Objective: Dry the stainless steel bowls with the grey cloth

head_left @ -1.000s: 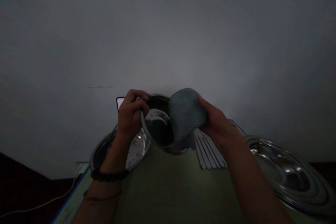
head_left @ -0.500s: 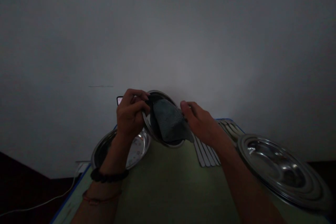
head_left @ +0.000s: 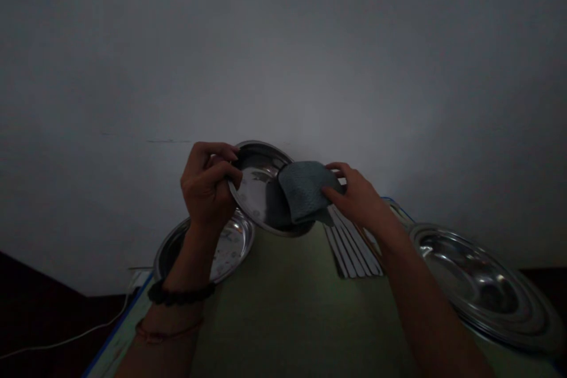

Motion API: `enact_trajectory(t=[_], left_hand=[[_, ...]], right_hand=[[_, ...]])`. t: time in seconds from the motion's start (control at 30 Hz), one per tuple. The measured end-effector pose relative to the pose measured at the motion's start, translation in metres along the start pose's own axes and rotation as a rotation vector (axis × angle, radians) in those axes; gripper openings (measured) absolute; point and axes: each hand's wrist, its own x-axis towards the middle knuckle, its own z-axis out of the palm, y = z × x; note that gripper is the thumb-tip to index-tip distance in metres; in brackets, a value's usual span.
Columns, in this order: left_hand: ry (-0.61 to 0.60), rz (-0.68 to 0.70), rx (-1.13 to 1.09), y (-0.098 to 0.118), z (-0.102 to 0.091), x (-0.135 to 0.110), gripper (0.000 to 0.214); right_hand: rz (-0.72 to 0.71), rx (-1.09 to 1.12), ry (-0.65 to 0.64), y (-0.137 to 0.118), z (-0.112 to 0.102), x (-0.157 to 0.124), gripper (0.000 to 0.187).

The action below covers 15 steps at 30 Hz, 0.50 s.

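A shiny metal plate (head_left: 253, 192) is held up, tilted, above the table. My left hand (head_left: 209, 184) pinches its left rim between thumb and fingers. Over the plate's right side lies a grey-green cloth (head_left: 306, 190), partly folded. My right hand (head_left: 354, 192) grips the cloth's right end, thumb towards me and fingers behind. The cloth covers the right part of the plate's rim, and a dark reflection of it shows on the metal.
Below my left wrist stands another metal dish (head_left: 233, 251). Several flat-handled utensils (head_left: 352, 248) lie in a row under my right hand. A stack of metal plates (head_left: 476, 283) stands at the right. The greenish table (head_left: 283, 307) meets a grey wall (head_left: 283, 59); a white cable (head_left: 66, 339) hangs at left.
My right hand has moved right with the cloth, baring the plate's left inner surface. My left hand and the plate have shifted slightly left and up.
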Motion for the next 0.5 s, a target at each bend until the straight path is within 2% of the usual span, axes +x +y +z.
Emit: enact_trajectory(t=[0.07, 0.13, 0.23, 0.4, 0.43, 0.5], left_hand=[[0.025, 0.014, 0.004, 0.000, 0.000, 0.000, 0.031], [0.039, 0.030, 0.007, 0.000, 0.001, -0.001, 0.032], [0.058, 0.087, -0.037, 0.003, 0.005, -0.004, 0.033], [0.100, 0.239, -0.189, 0.012, 0.019, -0.014, 0.034], [0.105, 0.223, -0.209, 0.014, 0.023, -0.015, 0.034], [0.145, 0.088, -0.263, 0.017, 0.028, -0.014, 0.027]], right_hand=[[-0.014, -0.160, -0.058, 0.000, 0.004, 0.000, 0.040], [-0.017, -0.203, -0.155, -0.005, 0.009, 0.000, 0.036], [0.033, -0.082, -0.313, -0.009, 0.017, 0.003, 0.054], [0.191, 0.142, -0.224, 0.005, 0.040, 0.009, 0.041], [0.201, 0.196, -0.205, 0.009, 0.043, 0.010, 0.040], [0.193, 0.242, -0.152, 0.013, 0.046, 0.013, 0.037]])
